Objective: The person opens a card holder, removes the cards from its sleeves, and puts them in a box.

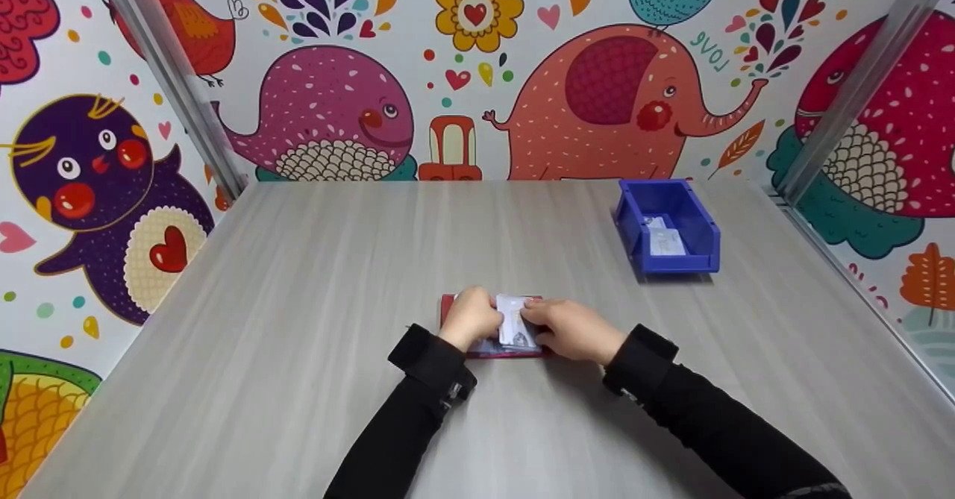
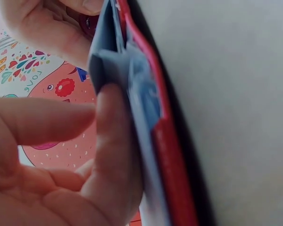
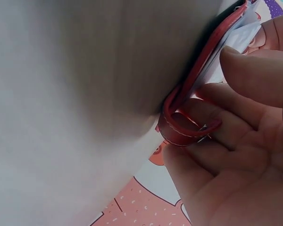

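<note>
Black sleeves: reaching over the worktop to the red card holder.
Left hand: touching pale leaves, seemingly parting them (pinching or not, I cannot tell).
Right hand: gripping the holder, next move probably needing it steady.

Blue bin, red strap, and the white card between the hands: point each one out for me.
Blue bin (image 1: 680, 263): head view, on its near wall.
Red strap (image 3: 173, 133): right wrist view, on its curved loop.
White card (image 1: 512, 321): head view, on its upward face.
</note>
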{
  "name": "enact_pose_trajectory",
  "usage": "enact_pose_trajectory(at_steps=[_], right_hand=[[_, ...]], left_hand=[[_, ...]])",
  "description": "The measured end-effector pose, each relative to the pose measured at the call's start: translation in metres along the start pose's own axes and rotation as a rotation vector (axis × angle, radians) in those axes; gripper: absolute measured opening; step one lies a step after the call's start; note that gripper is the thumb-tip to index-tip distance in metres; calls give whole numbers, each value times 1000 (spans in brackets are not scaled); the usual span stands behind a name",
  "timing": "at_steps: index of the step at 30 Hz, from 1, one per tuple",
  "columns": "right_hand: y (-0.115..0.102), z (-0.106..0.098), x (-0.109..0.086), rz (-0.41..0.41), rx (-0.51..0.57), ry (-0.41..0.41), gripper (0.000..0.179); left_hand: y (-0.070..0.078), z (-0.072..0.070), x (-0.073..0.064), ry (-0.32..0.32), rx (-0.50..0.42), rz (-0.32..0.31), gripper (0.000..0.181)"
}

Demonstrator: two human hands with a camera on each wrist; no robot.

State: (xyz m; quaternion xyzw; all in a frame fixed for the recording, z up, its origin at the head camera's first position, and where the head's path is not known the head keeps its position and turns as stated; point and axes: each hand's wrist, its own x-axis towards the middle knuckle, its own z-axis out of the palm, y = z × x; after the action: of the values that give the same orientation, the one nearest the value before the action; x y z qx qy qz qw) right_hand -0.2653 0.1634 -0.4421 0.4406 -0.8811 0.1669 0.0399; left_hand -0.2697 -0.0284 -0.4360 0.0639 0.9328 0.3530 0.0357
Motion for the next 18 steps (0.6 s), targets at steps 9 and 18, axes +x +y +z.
enact_pose_trajectory(at_steps=[9, 18], right_hand=[[-1, -2, 0, 44, -13, -37, 37], [-1, -1, 0, 59, -18, -46, 40]], left_hand=[[-1, -1, 2, 7, -13, 5, 39], [0, 0, 3, -1, 39, -22, 24]])
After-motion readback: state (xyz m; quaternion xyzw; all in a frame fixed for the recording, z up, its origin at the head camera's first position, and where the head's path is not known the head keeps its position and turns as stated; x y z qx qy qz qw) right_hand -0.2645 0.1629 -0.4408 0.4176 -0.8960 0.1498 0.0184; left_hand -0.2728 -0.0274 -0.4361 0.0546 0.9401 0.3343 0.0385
